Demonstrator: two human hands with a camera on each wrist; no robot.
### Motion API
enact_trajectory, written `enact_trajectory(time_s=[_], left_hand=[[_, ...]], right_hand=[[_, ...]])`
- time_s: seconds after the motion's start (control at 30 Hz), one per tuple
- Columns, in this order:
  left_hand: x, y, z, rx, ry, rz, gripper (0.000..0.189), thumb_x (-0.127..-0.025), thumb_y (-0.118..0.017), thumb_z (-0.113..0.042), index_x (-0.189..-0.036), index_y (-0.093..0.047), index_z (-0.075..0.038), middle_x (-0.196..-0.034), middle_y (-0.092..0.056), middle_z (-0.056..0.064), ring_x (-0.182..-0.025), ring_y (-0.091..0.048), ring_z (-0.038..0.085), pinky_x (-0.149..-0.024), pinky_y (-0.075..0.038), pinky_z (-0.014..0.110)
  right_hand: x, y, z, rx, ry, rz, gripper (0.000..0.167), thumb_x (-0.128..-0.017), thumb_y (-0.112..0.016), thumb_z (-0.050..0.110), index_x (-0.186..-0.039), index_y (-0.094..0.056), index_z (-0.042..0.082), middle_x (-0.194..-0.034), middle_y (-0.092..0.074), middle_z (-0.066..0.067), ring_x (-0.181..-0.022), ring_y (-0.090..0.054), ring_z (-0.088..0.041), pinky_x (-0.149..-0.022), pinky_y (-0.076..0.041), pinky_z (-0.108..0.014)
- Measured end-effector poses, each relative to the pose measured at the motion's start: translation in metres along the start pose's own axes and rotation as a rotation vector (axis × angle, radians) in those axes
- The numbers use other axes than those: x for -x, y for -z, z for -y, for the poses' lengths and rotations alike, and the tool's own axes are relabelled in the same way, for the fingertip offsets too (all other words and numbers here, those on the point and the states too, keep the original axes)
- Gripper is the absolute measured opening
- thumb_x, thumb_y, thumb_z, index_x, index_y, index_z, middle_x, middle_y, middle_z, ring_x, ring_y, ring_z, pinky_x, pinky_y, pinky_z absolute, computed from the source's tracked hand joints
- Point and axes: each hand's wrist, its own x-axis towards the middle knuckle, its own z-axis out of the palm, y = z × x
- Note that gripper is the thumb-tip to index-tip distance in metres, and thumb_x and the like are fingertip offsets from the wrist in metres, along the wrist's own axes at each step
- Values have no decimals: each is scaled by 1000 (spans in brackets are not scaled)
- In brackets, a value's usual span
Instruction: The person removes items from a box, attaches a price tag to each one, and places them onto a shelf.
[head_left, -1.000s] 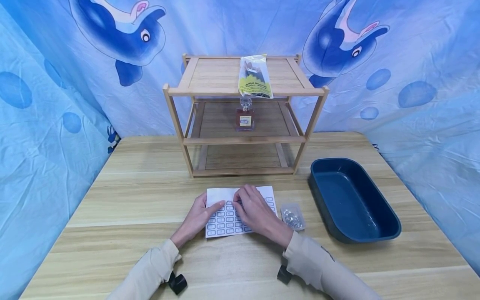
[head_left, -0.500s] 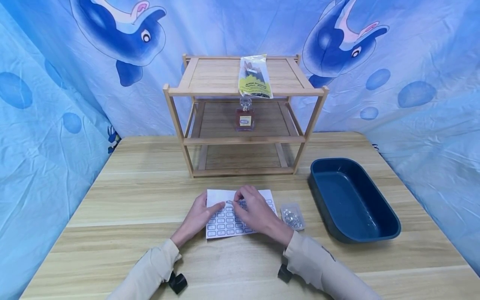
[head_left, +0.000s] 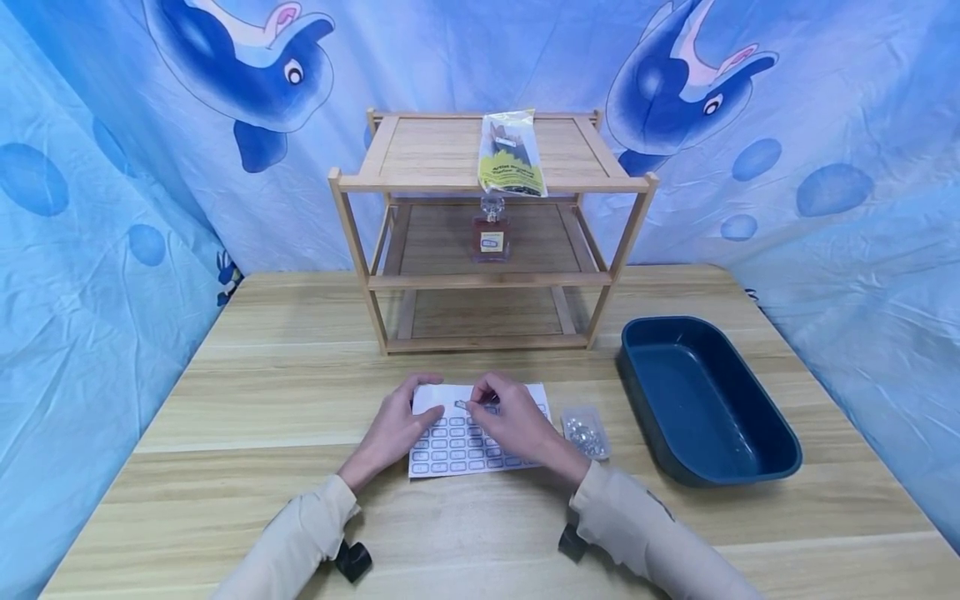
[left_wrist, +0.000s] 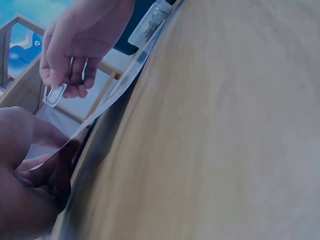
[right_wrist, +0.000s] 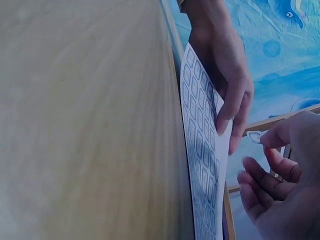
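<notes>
A white sheet of small blue-bordered label stickers (head_left: 450, 454) lies in front of me, tilted up off the table in the wrist views. My left hand (head_left: 395, 427) grips its left edge, thumb on top and fingers underneath. Between thumb and forefinger my right hand (head_left: 513, 418) pinches one peeled sticker (left_wrist: 55, 95), held above the sheet and apart from it. The same sticker shows at the right fingertips in the right wrist view. The other right fingers are loosely curled. Part of the sheet is hidden under the right hand.
A clear plastic box (head_left: 586, 433) of small shiny pieces sits right of the sheet. Beyond it stands a dark blue basin (head_left: 660, 442). At the back is a wooden rack (head_left: 487, 282) with a perfume bottle (head_left: 491, 237) on its middle shelf and a brush packet (head_left: 512, 154) on top.
The sticker in my right fingers has come up off the sheet. The sheet has shifted slightly toward me and lies flatter, with my left hand still holding its edge.
</notes>
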Motion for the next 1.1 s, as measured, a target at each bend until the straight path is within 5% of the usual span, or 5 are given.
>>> enact_trajectory(time_s=[0.2, 0.43, 0.67, 1.1], left_hand=[[-2, 2, 1, -101, -31, 50, 44, -91, -69, 3, -133, -60, 3, -124, -67, 21, -104, -65, 28, -96, -51, 49], [-3, 2, 0, -136, -52, 56, 46, -89, -71, 5, -134, -60, 2, -124, -67, 21, -97, -64, 28, -82, -53, 43], [-2, 3, 0, -217, -80, 44, 46, -88, -75, 2, -132, -62, -1, -135, -57, 23, -126, -53, 42, -105, -43, 58], [0, 4, 0, -302, -74, 41, 42, -87, -79, -4, -126, -66, -2, -128, -59, 19, -127, -48, 41, -107, -40, 57]], right_hand=[[0, 4, -1, -101, -79, 42, 8, -95, -68, 0, -95, -63, 5, -94, -67, -7, -87, -62, -15, -80, -54, -27], [-1, 8, -3, -121, -103, 76, 5, -95, -68, 4, -98, -64, 1, -94, -66, -5, -86, -62, -16, -79, -53, -26], [-1, 13, -4, -133, -110, 98, 5, -96, -66, 5, -99, -65, 1, -94, -66, -2, -87, -62, -15, -80, -53, -27], [1, 25, -7, -129, -166, 60, 4, -95, -67, 5, -98, -65, 3, -95, -68, -1, -87, -62, -18, -78, -54, -28]])
